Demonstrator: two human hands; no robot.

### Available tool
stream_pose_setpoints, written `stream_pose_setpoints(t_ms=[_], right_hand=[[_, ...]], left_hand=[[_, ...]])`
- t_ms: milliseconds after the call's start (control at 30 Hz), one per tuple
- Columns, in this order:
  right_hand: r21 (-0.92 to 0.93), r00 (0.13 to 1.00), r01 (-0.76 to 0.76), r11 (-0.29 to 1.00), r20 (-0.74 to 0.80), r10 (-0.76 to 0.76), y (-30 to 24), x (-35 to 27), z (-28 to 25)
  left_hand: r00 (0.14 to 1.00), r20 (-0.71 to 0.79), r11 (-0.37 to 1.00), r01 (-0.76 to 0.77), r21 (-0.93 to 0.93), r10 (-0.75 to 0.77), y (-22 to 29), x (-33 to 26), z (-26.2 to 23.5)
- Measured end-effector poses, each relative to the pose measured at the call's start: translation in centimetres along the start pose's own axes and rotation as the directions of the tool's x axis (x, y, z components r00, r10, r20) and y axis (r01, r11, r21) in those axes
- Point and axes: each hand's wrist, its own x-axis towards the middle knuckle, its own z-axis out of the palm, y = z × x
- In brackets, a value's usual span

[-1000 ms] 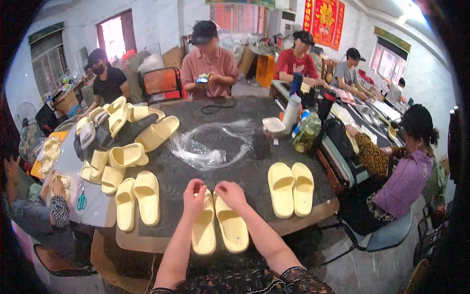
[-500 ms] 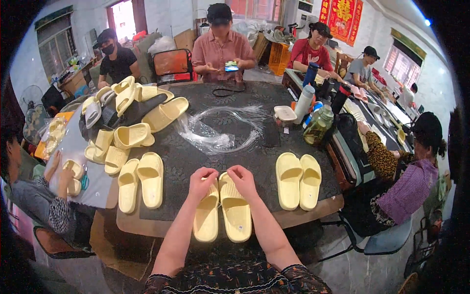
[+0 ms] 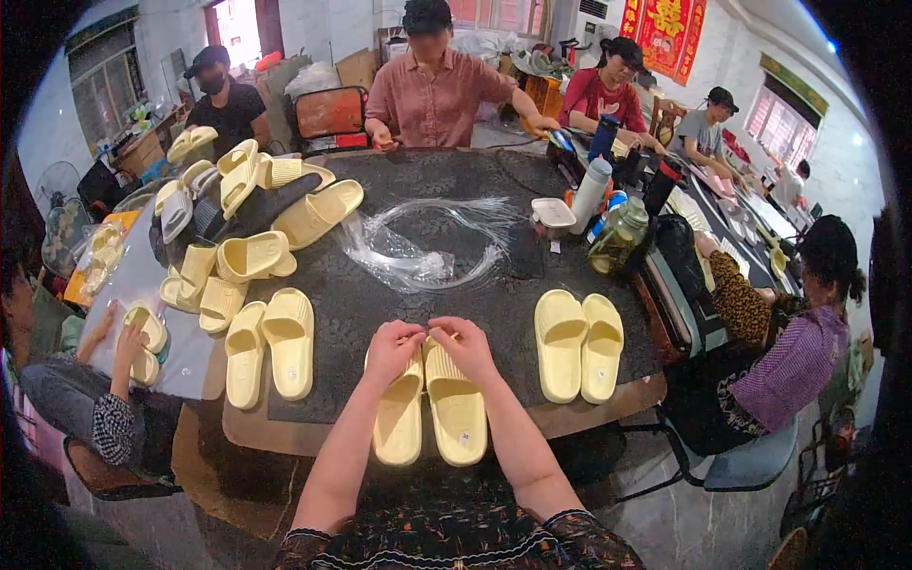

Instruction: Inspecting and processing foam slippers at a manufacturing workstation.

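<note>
A pair of pale yellow slide slippers lies side by side at the table's near edge: the left slipper (image 3: 397, 432) and the right slipper (image 3: 458, 416), the latter with a small white sticker on its heel. My left hand (image 3: 391, 351) is closed over the left slipper's toe end, fingertips pinched. Opposite it, my right hand (image 3: 465, 348) is closed over the other toe end, also pinched. The fingertips almost meet between the toes. Anything thin between them is too small to make out. Beyond my hands lies a bundle of clear plastic strands (image 3: 427, 271), partly in a bag.
One yellow pair (image 3: 285, 347) lies left, another pair (image 3: 562, 347) right. More slippers (image 3: 242, 256) pile up at far left. Bottles (image 3: 591, 195), a glass jar (image 3: 622, 233) and a lidded tub (image 3: 551, 214) stand far right. Several people sit or stand around the table.
My hands stay over the toes with little movement. The person across the table has shifted a phone-like object to the right. At far left, a pair of slippers now tops the pile.
</note>
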Motion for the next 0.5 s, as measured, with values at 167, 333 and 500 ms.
stream_pose_setpoints(t_ms=[167,333,500], right_hand=[[-0.064,0.997,-0.004,0.998,-0.073,-0.001,1.9,-0.4,-0.6],[0.105,0.951,-0.140,0.985,-0.261,0.163,3.0,-0.6,0.0],[-0.112,0.997,0.044,0.993,-0.063,-0.051,1.9,0.1,0.1]], left_hand=[[0.993,-0.034,0.993,-0.115,-0.006,0.115,0.8,-0.2,0.4],[0.991,0.046,0.992,0.129,0.016,-0.129,-1.1,-0.7,0.8],[0.992,0.031,0.988,0.125,-0.087,-0.123,-0.6,0.2,0.4]])
